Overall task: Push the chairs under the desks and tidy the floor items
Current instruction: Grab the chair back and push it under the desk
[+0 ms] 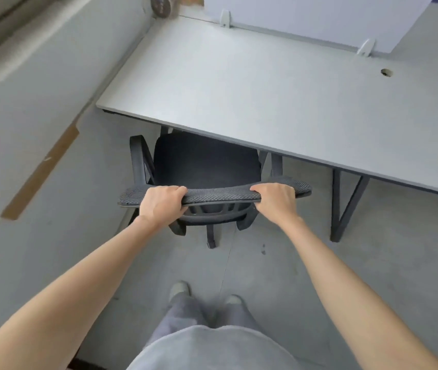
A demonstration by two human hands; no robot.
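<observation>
While both hands, left hand (162, 202) and right hand (273, 200), wrap their fingers round the backrest top, the chair (207, 166) sits partly under the surface's (239, 84) near edge, its seat front tucked. Judged from this, pushing remains; a cardboard strip (41, 172) lies on the floor.

Soft even daylight, faint shadows; edges warped, maybe blurry.

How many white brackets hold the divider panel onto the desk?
2: one bracket near the panel's left end, another bracket near its right end. More may sit out of frame.
</observation>
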